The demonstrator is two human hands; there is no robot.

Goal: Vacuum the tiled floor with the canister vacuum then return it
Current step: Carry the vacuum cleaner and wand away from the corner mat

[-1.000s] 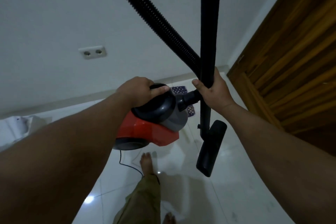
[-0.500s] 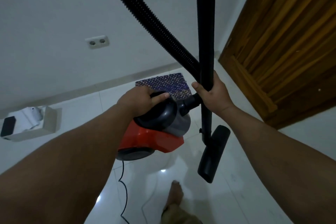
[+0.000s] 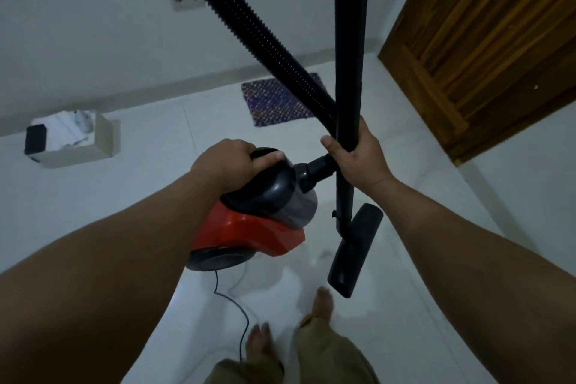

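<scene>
A red and black canister vacuum hangs above the white tiled floor, carried by its top handle in my left hand. My right hand grips the upright black wand, which ends in a black floor nozzle held off the tiles. The ribbed black hose runs from the canister's front up past the top of the view. A thin black power cord trails down from the canister to the floor by my bare feet.
A purple patterned mat lies by the far wall. A wooden door stands at the right. A white box with a black item sits at the left wall, below a double wall socket.
I have stepped forward, carrying the vacuum and wand along. The mat, box and door have come further into view, and both feet show now.
</scene>
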